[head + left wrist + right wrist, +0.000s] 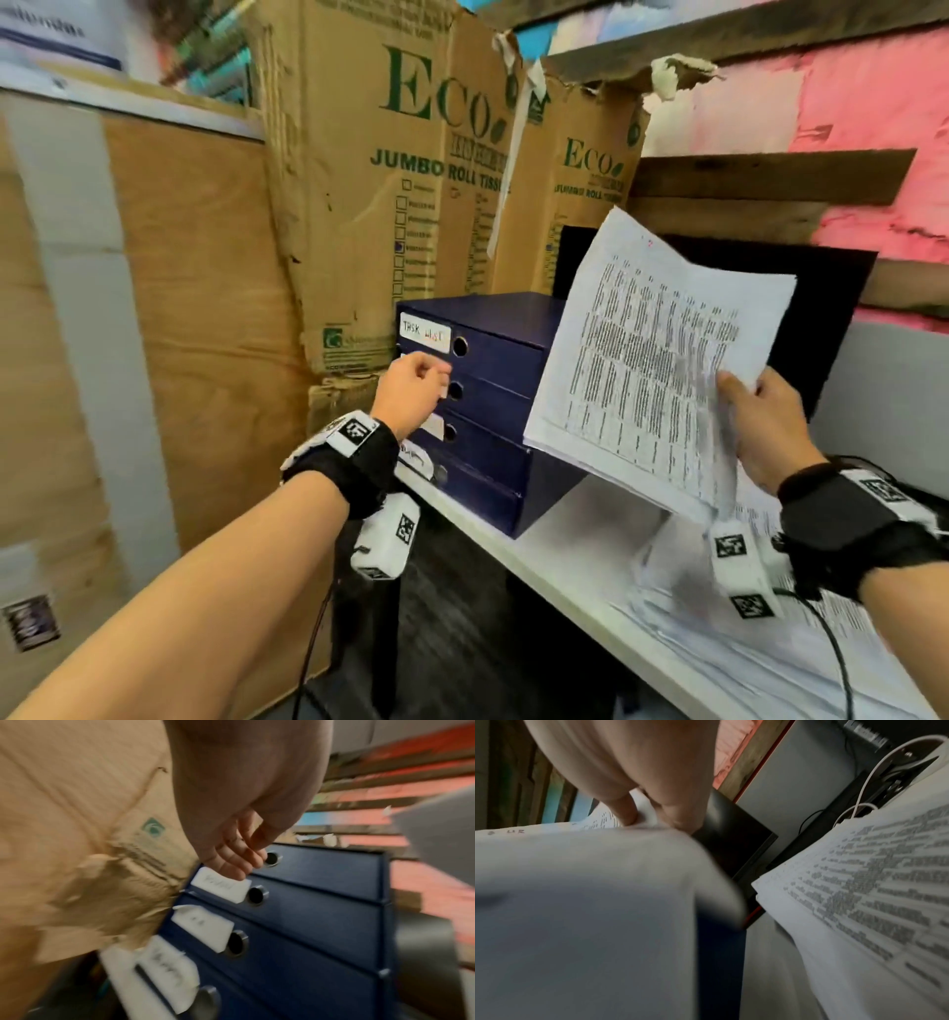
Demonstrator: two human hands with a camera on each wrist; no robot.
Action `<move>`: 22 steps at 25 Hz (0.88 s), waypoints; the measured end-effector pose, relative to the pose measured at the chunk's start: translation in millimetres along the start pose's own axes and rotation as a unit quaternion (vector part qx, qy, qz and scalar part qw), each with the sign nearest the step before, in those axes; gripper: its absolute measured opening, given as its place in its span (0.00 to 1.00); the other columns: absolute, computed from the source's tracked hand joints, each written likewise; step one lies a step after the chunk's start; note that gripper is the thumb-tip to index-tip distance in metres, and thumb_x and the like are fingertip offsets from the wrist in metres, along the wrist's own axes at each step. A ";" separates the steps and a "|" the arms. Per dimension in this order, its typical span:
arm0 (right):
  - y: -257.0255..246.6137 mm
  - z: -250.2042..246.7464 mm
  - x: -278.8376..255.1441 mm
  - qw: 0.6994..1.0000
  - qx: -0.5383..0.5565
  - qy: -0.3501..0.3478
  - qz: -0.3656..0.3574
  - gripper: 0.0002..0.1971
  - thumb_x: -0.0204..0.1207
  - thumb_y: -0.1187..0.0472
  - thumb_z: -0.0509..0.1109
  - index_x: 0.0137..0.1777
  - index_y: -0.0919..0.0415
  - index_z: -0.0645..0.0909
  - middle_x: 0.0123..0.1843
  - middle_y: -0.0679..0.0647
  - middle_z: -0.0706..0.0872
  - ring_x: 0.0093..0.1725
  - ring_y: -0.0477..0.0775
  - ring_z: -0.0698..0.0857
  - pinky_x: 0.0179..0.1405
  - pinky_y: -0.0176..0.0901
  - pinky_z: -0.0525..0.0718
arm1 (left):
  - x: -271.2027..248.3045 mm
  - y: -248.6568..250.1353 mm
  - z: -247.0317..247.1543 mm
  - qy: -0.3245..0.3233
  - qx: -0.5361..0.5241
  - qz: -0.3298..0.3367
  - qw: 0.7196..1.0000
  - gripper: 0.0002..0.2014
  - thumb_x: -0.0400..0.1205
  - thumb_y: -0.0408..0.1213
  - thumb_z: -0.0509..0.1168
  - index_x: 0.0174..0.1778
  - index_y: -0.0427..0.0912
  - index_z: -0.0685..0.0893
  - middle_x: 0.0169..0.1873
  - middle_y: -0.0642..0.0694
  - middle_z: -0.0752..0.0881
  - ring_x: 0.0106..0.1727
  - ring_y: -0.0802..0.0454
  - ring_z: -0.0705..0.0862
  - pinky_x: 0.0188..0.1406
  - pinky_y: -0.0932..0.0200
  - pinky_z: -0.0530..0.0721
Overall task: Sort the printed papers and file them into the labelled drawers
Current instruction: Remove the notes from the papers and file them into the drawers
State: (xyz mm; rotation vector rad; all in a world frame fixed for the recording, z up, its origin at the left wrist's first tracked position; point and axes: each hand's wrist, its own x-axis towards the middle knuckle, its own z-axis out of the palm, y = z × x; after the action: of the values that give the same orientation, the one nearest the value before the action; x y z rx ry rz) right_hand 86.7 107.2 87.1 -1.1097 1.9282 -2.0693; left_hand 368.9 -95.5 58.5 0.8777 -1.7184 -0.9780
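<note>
Head view first: flattened Eco jumbo roll tissue cartons (380, 169) lean up behind everything, right past the left hand (413, 388), and a dark monitor (770, 308) sits behind the sheets the right hand (765, 421) is holding up. Those printed papers (662, 354) are a small sheaf, pinched at the near right corner between thumb and fingers, tilted up and blocking the right side of the navy drawer unit (493, 380). Below that grip, a spread of more printed pages (770, 642) lies on the white desk (554, 539).

The left hand's fingers are loosely curled and holding nothing, fingertips (253, 863) right at the round finger hole of the top drawer (321, 872), just above the second drawer's label (223, 887). All four drawers look closed, so no clue what's inside. The top label (425, 333) reads "TASK LIST"-ish; the others are too blurred.

The unit stands at the desk's left end, against the cartons. There's a pink-painted wall with wooden planks (770, 174) beyond the right hand, plus cables (867, 780) by the monitor.
</note>
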 end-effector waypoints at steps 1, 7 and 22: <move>2.4 9.0 -3.9 1.000 -0.001 -0.024 0.012 0.13 0.87 0.63 0.59 0.67 0.62 0.77 0.61 0.54 0.83 0.60 0.56 0.81 0.68 0.57 0.76 | -1.1 -16.5 -7.1 0.007 0.040 -0.022 0.999 0.12 0.82 0.28 0.57 0.41 0.46 0.84 0.42 0.46 0.87 0.42 0.49 0.82 0.43 0.56 0.81; 13.9 44.7 -19.7 0.992 -0.050 -0.119 -0.004 0.17 0.86 0.64 0.56 0.73 0.57 0.74 0.70 0.49 0.82 0.66 0.53 0.81 0.65 0.51 0.79 | -4.7 -65.6 -1.0 -0.055 0.223 0.027 0.973 0.21 0.78 0.21 0.54 0.52 0.42 0.90 0.49 0.50 0.87 0.52 0.52 0.83 0.55 0.60 0.80; -19.6 96.1 -29.3 0.989 -0.001 -0.143 -0.035 0.14 0.86 0.65 0.58 0.69 0.59 0.74 0.67 0.51 0.83 0.63 0.49 0.83 0.65 0.47 0.81 | -8.9 -98.5 -24.3 -0.149 0.486 0.126 0.852 0.21 0.77 0.46 0.66 0.66 0.50 0.82 0.81 0.37 0.54 0.78 0.29 0.48 0.80 0.37 0.54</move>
State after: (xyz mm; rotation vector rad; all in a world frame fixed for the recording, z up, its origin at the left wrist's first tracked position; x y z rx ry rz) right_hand 169.7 47.3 85.5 -1.4052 1.7773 -1.8206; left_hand 407.0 -135.0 -27.3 1.0948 -2.5731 0.0171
